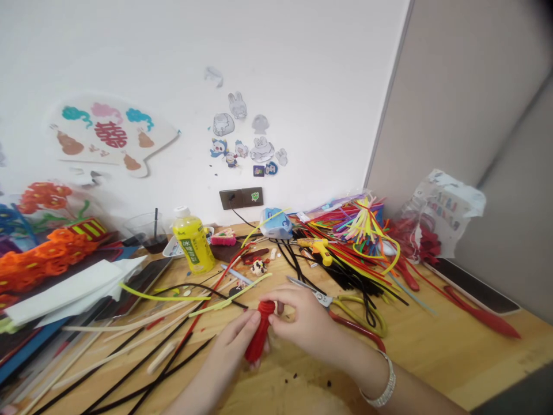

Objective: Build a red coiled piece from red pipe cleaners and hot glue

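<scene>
A small red fuzzy bundle (pixel 258 341), apparently made of pipe cleaners, is held just above the front of the wooden table. My left hand (pixel 237 339) is closed around its lower part, with the thumb along its side. At its narrower top, the fingers and thumb of my right hand (pixel 298 314) pinch the red bundle. Part of the bundle is hidden behind my fingers. Right behind my right hand lie scissors (pixel 367 308) with yellow handles. Loose black pipe cleaners (pixel 142 360) and pale ones stretch across the table to the left of my left hand.
A yellow-liquid bottle (pixel 193 242) stands back left, near a cup (pixel 153 236) of dark drink. A yellow glue gun (pixel 318 251) lies before a heap of coloured pipe cleaners (pixel 367 225). Orange pipe-cleaner flowers (pixel 47 253) sit at left. Red pliers (pixel 484 314) lie right.
</scene>
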A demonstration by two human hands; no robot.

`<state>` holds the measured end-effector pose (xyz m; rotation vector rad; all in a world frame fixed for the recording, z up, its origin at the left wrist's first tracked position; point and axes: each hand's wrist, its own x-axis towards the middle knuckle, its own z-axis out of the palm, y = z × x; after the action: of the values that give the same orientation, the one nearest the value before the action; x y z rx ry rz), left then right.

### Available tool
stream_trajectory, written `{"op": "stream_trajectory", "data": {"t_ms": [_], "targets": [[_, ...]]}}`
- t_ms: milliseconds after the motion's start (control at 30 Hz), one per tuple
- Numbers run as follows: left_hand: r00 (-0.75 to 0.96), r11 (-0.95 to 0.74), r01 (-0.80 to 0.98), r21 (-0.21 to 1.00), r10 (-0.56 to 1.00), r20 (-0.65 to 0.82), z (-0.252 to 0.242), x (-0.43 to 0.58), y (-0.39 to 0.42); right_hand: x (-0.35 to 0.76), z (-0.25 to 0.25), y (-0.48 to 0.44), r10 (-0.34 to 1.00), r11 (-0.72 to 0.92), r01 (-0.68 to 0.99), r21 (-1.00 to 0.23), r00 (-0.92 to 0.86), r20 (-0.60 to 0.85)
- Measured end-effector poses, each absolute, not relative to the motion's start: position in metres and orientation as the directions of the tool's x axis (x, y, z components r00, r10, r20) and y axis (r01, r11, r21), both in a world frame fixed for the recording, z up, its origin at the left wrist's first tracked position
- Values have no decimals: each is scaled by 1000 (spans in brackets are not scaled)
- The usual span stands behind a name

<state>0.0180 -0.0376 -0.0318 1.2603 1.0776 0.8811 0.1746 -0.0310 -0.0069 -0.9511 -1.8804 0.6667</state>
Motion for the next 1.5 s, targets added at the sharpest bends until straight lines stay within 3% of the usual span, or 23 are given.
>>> {"op": "stream_trajectory", "data": {"t_ms": [467, 700, 1033, 1300, 1500], "targets": [[236, 117, 104, 988, 962, -139, -39, 19, -37, 173, -6, -35, 844, 533, 381, -756, -305, 441], [164, 40, 85, 996, 985, -53, -37, 17, -36, 178, -3, -32, 813, 565, 326, -758, -378, 444], [169, 92, 62, 994, 980, -101, -38, 13, -35, 182, -1, -31, 782, 604, 320, -730, -417, 463], [205, 62, 67, 996, 976, -75, -41, 18, -36, 179, -5, -34, 679, 734, 451, -508, -499, 539], [184, 19, 70, 997, 982, -31, -43, 18, -35, 178, -3, -37, 670, 742, 461, -486, -516, 533]]}}
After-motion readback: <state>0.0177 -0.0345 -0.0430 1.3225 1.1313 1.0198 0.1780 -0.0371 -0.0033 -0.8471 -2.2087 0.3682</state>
